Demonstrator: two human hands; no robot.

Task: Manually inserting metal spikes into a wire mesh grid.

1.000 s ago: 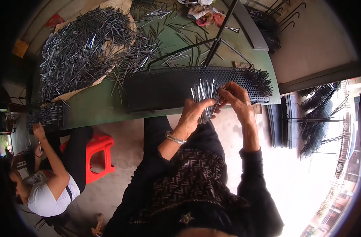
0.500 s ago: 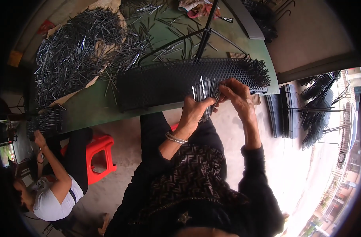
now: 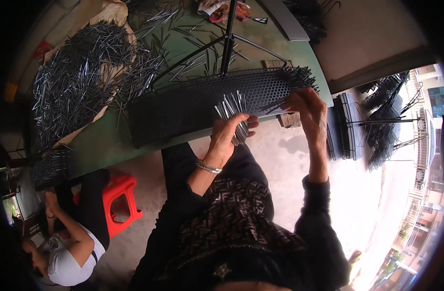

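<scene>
A bundle of thin dark metal sticks is gripped in my left hand, its ends fanned out past the thumb. Just right of it, my right hand is closed in a pinch over the front edge of a long black panel with honeycomb holes. A thin dark stick juts leftward from those fingertips, low over the holes. At the panel's right end, several sticks stand packed upright in the holes. The right fingertips are partly hidden by the hand itself.
A big heap of loose sticks lies on brown paper on the green table. A black metal stand rises behind the panel. A co-worker in a white top sits at left, near a red stool. Dark panels stand at right.
My right hand has left the bundle and moved right to the panel with a stick in its fingers. My left hand keeps the bundle. The whole view has shifted somewhat.
</scene>
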